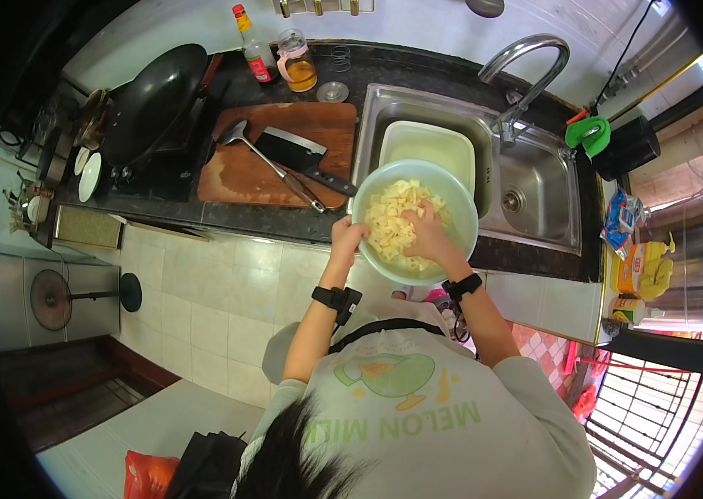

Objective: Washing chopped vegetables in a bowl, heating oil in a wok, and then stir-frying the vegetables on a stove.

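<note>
A pale green bowl (468, 249) is held in front of me, over the sink's near edge. It contains many small pale-yellow cut pieces of food (389, 218), perhaps potato. My left hand (347, 240) grips the bowl's left rim, thumb over the edge. Reaching in from the right, my right hand (431, 234) rests among the pieces with bent, spread fingers. Whether it grasps any of them is hidden. Behind the bowl, a white rectangular basin (432, 134) with cloudy liquid sits in the left sink bowl.
Left of the sink, a wooden cutting board (226, 178) carries a cleaver (289, 153) and a metal spatula (264, 162). A black wok (155, 106) stands tilted at the stove. Behind the board are a sauce bottle (258, 56) and an oil jug (298, 68). A faucet (529, 81) arches over the sink.
</note>
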Tool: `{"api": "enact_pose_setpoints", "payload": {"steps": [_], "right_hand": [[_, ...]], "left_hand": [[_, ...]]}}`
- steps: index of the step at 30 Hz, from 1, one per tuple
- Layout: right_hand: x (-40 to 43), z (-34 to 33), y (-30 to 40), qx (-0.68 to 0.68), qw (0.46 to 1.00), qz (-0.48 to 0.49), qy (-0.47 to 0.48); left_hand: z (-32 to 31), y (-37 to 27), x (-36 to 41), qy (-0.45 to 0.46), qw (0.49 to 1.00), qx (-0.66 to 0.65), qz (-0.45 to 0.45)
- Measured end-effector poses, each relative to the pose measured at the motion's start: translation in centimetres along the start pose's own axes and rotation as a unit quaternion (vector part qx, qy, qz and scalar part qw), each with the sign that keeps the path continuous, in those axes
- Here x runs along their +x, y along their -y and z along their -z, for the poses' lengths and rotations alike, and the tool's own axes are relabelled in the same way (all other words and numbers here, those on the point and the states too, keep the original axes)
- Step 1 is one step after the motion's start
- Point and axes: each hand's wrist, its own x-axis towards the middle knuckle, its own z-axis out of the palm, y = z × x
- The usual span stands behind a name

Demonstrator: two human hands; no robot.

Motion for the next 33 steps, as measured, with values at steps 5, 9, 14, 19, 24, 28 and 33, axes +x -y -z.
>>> {"api": "enact_pose_setpoints", "payload": {"steps": [5, 9, 14, 19, 24, 28, 33], "right_hand": [[0.0, 0.5, -0.1, 0.085, 0.996, -0.021, 0.012], [0.4, 0.2, -1.2, 0.112, 0.993, -0.024, -0.003], [0.5, 1.3, -0.8, 0.160, 0.982, -0.042, -0.088], [0.3, 2.3, 0.4, 0.115, 0.993, 0.019, -0.030], [-0.6, 1.6, 2.7, -0.039, 0.997, 0.064, 0.002], [-0.5, 1.0, 2.9, -0.084, 0.993, -0.016, 0.080], [-0.1, 1.0, 3.4, -0.077, 0.992, -0.026, 0.093]], "left_hand": [[-0.1, 0.2, 0.1, -0.017, 1.000, -0.001, 0.011], [0.0, 0.7, 0.3, -0.003, 1.000, -0.016, -0.010], [0.0, -0.1, -0.3, -0.008, 1.000, -0.016, 0.005], [0.1, 0.4, 0.1, -0.003, 1.000, -0.010, 0.003], [-0.1, 0.3, 0.0, -0.002, 1.000, -0.017, 0.004], [0.0, 0.3, 0.4, 0.001, 1.000, -0.001, -0.005], [0.2, 0.0, 0.0, -0.008, 1.000, -0.005, -0.002]]}}
